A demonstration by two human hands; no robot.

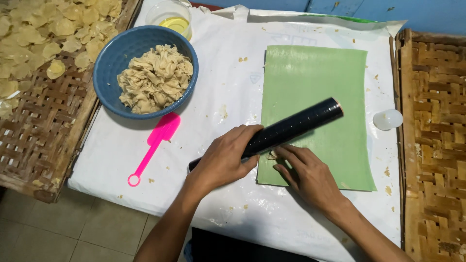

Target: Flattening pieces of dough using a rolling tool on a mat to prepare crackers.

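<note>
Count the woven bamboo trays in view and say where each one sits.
2. One woven tray lies at the left edge beside the blue bowl, holding pale chips. The other woven tray lies at the right edge. Both run out of frame; more may be hidden.

No packages, labels, signs or screens visible anywhere in view.

A glossy black roller (291, 127) lies on a smooth matt green sheet (330, 97) over shiny white plastic sheeting (218, 97), beside rough woven bamboo trays (432, 121).
</note>
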